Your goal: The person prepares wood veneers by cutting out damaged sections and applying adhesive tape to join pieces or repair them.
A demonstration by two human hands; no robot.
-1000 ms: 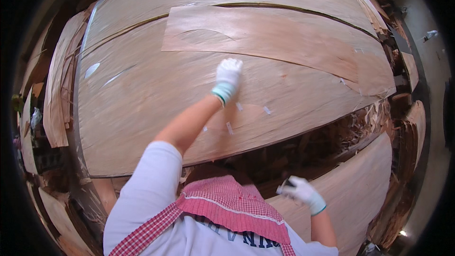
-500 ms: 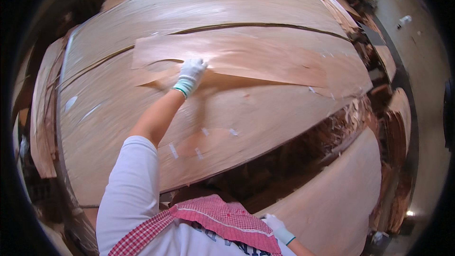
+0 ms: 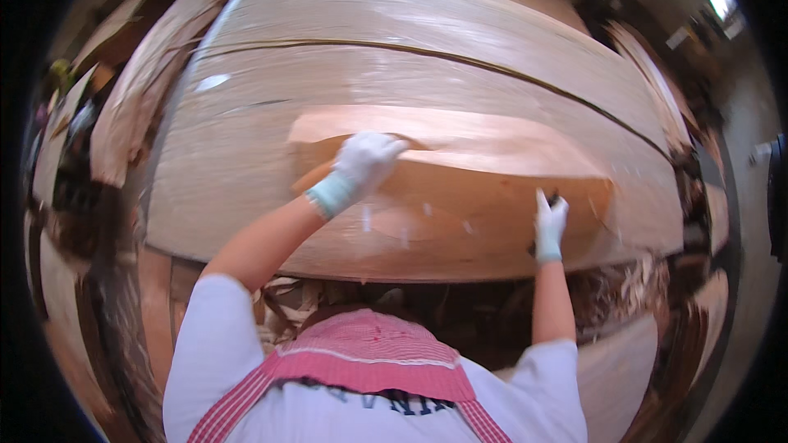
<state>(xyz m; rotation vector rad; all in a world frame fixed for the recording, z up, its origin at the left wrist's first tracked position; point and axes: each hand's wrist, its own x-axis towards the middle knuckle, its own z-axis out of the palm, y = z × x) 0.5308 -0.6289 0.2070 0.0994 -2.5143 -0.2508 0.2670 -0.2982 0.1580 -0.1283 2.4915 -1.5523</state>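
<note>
A loose reddish strip of wood veneer (image 3: 468, 141) lies on a large pale veneer sheet (image 3: 238, 189) in front of me. My left hand (image 3: 367, 162), in a white knit glove, is closed on the strip's near edge and holds it lifted, with a shadowed gap beneath. My right hand (image 3: 551, 223), also gloved, is closed around a small dark object (image 3: 554, 196) whose kind I cannot make out. It hovers over or rests by the sheet near the strip's right end; contact is unclear. Several short white tape pieces (image 3: 404, 236) stick to the sheet around a reddish patch.
A long dark split (image 3: 427, 52) crosses the veneer beyond the strip. Stacked veneer offcuts (image 3: 152, 98) stand on the left, and more veneer pieces (image 3: 657, 98) lie on the right. Torn scraps (image 3: 628, 283) fill the gap before the near edge. A floor (image 3: 751, 221) runs along the far right.
My right hand has come up from low at my side to the strip's right end, with a dark object showing in it. My left hand has lifted the strip's edge higher. The view has turned.
</note>
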